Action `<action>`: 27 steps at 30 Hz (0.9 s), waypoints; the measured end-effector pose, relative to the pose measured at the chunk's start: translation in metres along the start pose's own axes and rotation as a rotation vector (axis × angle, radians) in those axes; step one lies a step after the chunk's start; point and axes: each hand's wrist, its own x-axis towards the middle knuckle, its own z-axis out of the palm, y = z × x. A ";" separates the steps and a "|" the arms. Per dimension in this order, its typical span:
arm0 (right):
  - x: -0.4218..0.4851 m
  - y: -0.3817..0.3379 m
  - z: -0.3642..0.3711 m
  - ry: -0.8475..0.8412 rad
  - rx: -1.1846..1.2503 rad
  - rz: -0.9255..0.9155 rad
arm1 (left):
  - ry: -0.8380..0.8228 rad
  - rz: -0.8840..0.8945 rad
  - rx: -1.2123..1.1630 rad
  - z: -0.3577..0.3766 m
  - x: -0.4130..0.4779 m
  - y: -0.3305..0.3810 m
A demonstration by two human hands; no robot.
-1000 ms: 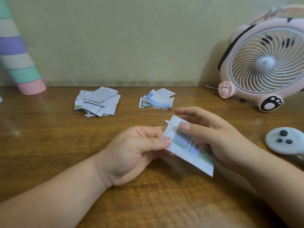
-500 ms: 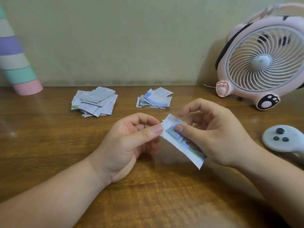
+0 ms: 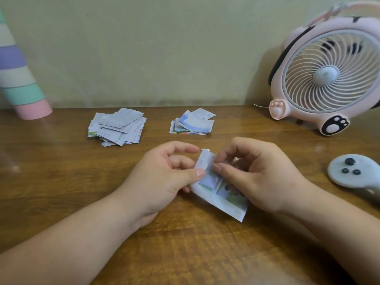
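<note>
A small printed paper slip, white with a blue and green picture, hangs just above the wooden table between both hands. My left hand pinches its left edge with the thumb on top. My right hand pinches it from the right, thumb and forefinger on its upper part. On the table behind lie two heaps of similar slips: a larger grey-white pile at the left and a smaller blue-white pile at the centre.
A pink paw-print desk fan stands at the back right against the wall. A grey controller with dark buttons lies at the right edge. A pastel striped cone-shaped object stands at the back left.
The slip has been turned and drawn in closer between the hands. My right fingers have curled round its upper part and my left thumb has shifted along its left edge.
</note>
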 end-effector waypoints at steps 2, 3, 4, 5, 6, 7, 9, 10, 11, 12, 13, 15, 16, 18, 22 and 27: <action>0.001 0.001 -0.002 -0.024 -0.013 0.008 | 0.035 -0.003 -0.012 0.000 0.000 0.000; 0.001 0.002 -0.005 -0.042 -0.038 0.017 | 0.058 -0.008 -0.027 0.001 0.000 0.000; 0.002 0.003 -0.007 -0.067 -0.059 0.033 | 0.084 -0.011 -0.038 0.000 0.001 -0.001; 0.003 0.002 -0.009 -0.098 -0.060 0.057 | 0.109 -0.009 -0.040 0.000 0.002 -0.002; 0.004 0.002 -0.011 -0.130 -0.043 0.089 | 0.133 -0.002 -0.030 -0.001 0.002 -0.003; 0.005 0.001 -0.013 -0.164 -0.023 0.123 | 0.153 0.009 -0.007 -0.002 0.003 -0.004; 0.007 -0.002 -0.016 -0.230 -0.011 0.194 | 0.190 0.036 0.061 -0.002 0.004 -0.005; 0.007 -0.002 -0.017 -0.263 -0.024 0.221 | 0.211 0.050 0.085 -0.002 0.004 -0.005; 0.006 -0.003 -0.017 -0.294 -0.046 0.240 | 0.238 0.070 0.093 -0.001 0.004 -0.005; 0.006 -0.004 -0.017 -0.324 -0.068 0.252 | 0.271 0.103 0.087 -0.001 0.004 -0.003; 0.005 -0.003 -0.016 -0.350 -0.082 0.260 | 0.299 0.150 0.074 -0.001 0.004 0.000; 0.004 -0.003 -0.014 -0.378 -0.103 0.268 | 0.282 0.248 0.027 0.000 0.000 0.004; 0.004 -0.003 -0.013 -0.383 -0.119 0.267 | 0.205 0.273 -0.030 0.001 -0.004 0.006; 0.004 -0.003 -0.013 -0.382 -0.199 0.232 | -0.050 0.269 -0.134 0.007 -0.013 0.008; 0.003 -0.004 -0.011 -0.437 -0.398 0.156 | -0.376 0.156 -0.007 0.012 -0.019 -0.001; 0.001 -0.013 -0.015 -0.497 -0.415 0.186 | -0.477 0.154 0.366 0.012 -0.021 -0.004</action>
